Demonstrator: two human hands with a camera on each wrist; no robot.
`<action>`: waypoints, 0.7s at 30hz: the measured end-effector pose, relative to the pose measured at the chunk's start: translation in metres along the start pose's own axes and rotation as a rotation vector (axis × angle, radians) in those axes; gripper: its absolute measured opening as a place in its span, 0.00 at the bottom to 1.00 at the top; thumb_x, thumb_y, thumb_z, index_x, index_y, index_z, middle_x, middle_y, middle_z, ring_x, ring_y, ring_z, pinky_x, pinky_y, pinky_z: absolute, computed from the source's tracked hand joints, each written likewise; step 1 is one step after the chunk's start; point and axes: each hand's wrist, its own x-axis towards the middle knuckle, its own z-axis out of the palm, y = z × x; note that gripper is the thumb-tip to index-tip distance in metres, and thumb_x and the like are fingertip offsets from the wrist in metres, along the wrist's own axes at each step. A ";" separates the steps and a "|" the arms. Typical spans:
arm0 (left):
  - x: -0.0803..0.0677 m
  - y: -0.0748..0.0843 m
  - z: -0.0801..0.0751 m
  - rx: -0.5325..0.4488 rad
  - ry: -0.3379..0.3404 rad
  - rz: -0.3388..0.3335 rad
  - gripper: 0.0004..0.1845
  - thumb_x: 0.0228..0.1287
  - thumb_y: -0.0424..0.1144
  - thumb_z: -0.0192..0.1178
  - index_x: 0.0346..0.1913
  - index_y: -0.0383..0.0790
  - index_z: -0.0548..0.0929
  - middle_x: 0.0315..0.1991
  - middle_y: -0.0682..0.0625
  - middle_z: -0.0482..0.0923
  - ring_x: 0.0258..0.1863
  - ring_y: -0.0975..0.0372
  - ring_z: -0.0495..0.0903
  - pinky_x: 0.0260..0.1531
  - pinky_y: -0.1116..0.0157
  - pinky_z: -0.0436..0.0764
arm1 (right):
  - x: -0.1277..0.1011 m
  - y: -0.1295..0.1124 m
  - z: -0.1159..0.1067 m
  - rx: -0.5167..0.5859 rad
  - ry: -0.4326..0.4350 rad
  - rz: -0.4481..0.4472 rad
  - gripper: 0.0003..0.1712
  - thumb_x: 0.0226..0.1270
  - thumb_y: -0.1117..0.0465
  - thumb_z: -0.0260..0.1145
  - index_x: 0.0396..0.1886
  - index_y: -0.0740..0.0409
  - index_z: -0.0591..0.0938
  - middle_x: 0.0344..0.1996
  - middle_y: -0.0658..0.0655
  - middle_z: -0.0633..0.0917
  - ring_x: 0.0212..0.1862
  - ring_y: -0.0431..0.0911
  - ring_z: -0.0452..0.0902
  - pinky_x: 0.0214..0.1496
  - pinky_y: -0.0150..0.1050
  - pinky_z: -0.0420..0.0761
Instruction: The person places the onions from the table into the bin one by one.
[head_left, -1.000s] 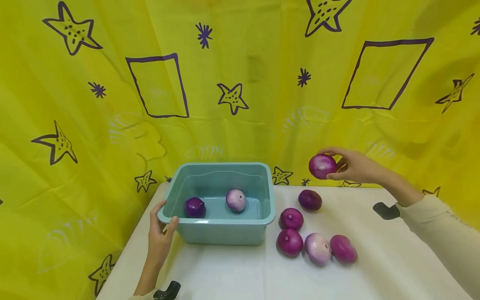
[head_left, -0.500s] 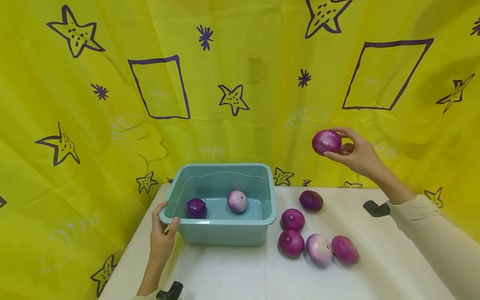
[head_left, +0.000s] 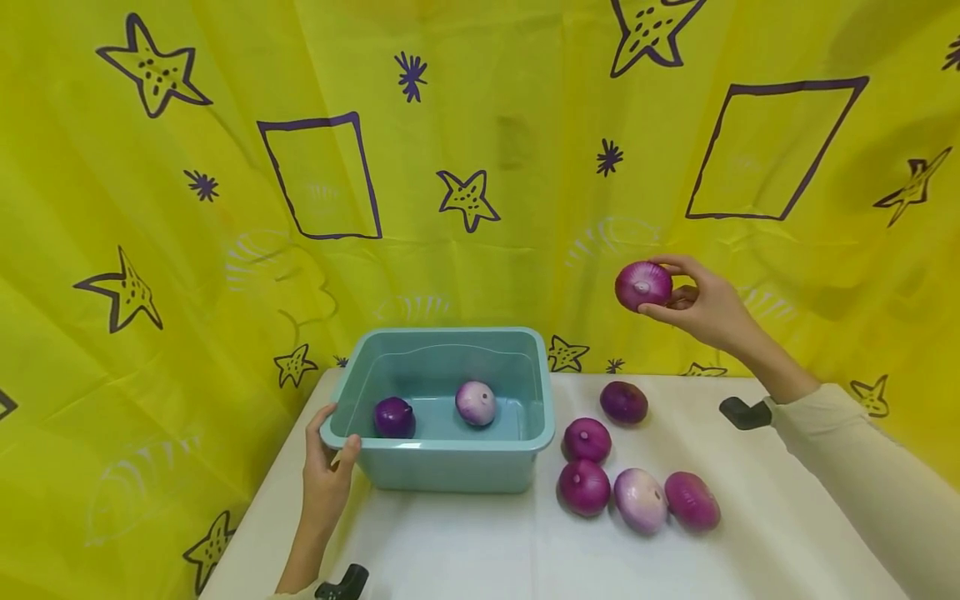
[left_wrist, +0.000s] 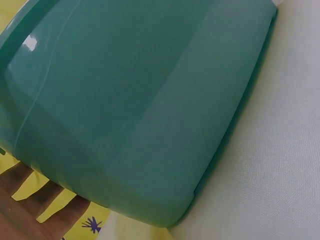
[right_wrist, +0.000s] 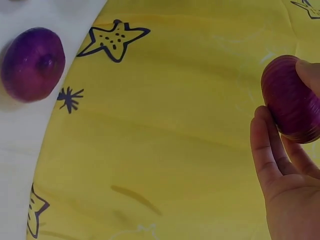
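Counter [head_left: 465,550] beneath both hands, tub [head_left: 450,458] gripped at its near corner by the left hand [head_left: 325,467], two onions inside it, right hand [head_left: 701,307] raised, fingers pinching an onion [head_left: 642,285] above the five loose onions [head_left: 637,475] lying below it

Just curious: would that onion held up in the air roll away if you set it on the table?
Probably a little: the onion is round and smooth-skinned. It looks firm, since the right hand holds it by the fingertips without denting it. Those on the table lie still.
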 end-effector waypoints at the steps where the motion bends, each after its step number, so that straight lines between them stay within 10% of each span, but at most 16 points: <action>1: 0.000 0.000 0.000 0.002 0.000 -0.001 0.33 0.76 0.34 0.55 0.78 0.47 0.56 0.76 0.37 0.58 0.70 0.37 0.66 0.62 0.40 0.69 | 0.002 -0.002 0.002 -0.003 -0.008 -0.004 0.40 0.62 0.54 0.78 0.72 0.49 0.72 0.63 0.60 0.77 0.44 0.35 0.84 0.41 0.21 0.80; 7: 0.000 0.001 0.000 0.009 0.003 0.000 0.33 0.76 0.33 0.54 0.78 0.46 0.56 0.76 0.37 0.58 0.70 0.37 0.67 0.62 0.42 0.68 | 0.018 -0.015 0.020 0.004 -0.071 -0.064 0.39 0.61 0.56 0.79 0.70 0.49 0.74 0.59 0.60 0.80 0.45 0.55 0.86 0.41 0.25 0.82; 21: 0.000 -0.001 0.000 0.024 0.013 0.022 0.33 0.75 0.33 0.55 0.78 0.46 0.57 0.76 0.38 0.60 0.70 0.36 0.67 0.62 0.50 0.72 | 0.062 -0.073 0.086 0.018 -0.318 -0.257 0.37 0.58 0.58 0.80 0.67 0.51 0.76 0.57 0.61 0.81 0.36 0.49 0.86 0.44 0.40 0.87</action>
